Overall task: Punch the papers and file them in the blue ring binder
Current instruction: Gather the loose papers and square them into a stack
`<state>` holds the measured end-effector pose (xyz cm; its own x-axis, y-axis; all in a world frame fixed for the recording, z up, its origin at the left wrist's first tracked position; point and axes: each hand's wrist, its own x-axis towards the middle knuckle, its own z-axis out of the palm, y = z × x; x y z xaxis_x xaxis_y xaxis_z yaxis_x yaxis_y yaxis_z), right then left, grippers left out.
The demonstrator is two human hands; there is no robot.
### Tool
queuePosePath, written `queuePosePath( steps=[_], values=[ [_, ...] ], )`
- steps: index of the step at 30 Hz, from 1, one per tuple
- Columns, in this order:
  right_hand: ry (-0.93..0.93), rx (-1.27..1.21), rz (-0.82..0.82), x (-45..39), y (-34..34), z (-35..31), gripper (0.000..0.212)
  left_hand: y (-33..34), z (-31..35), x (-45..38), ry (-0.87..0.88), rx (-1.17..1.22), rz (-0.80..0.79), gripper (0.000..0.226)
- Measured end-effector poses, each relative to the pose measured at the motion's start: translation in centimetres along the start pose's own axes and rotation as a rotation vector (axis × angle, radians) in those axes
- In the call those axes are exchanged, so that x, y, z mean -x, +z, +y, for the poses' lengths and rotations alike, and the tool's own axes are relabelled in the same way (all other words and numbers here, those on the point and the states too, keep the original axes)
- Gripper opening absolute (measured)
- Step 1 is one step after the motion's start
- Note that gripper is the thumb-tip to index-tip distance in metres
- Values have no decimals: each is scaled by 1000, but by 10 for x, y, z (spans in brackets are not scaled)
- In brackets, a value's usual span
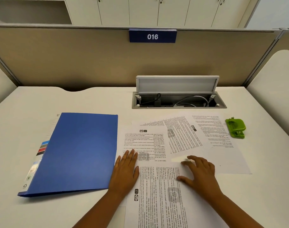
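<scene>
A closed blue ring binder (78, 152) lies flat on the left of the desk. Several printed papers (181, 142) are spread loosely to its right, overlapping at different angles. My left hand (125, 171) rests flat on the papers' left edge, right beside the binder, fingers together and extended. My right hand (199, 173) lies on the papers with fingers spread, fingertips blurred. Neither hand holds anything. A green hole punch (235, 128) stands at the far right, beside the farthest sheet and well away from both hands.
An open cable hatch (178, 99) with wires sits in the white desk (25, 112) behind the papers. A beige partition with a blue "016" sign (152, 36) closes the back. Side panels flank the desk left and right.
</scene>
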<state>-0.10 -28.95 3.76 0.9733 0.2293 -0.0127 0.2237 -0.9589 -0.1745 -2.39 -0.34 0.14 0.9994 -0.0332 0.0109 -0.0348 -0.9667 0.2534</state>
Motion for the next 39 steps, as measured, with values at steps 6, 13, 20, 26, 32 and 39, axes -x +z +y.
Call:
queuePosePath(
  steps=[6, 13, 20, 26, 32, 39],
  values=[
    [34, -44, 2, -2, 2, -4, 85, 1, 1, 1, -1, 54, 10, 60],
    [50, -119, -56, -8, -3, -11, 56, -3, 6, 3, 6, 161, 50, 85],
    [64, -230, -91, -18, -34, -9, 29, -6, 7, 5, -11, 222, 86, 82],
    [178, -438, 9, -16, -74, 6, 19, -9, 7, 4, -5, 125, 165, 56],
    [430, -644, 183, -11, -76, 7, 28, -18, 26, 14, -129, 85, 163, 58],
    [668, -929, 128, -10, -45, -16, 45, 1, 44, 62, -109, 239, -1, 66]
  ],
)
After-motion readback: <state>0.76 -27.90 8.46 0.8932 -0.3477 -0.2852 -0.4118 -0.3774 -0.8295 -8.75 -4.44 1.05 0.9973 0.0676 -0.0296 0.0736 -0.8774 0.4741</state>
